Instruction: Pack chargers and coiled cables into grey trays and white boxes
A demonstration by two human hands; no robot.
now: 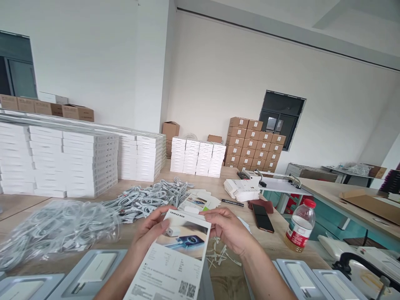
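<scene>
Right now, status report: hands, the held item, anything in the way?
Left hand and right hand both gripping printed card. Card tilted, illustrated side facing camera. Cable heap beyond, not blocking it.

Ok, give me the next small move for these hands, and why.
Probably lower the printed card toward the closest grey tray on the left: left hand and right hand both hold the card near its top, and that tray's white block lies uncovered.
</scene>
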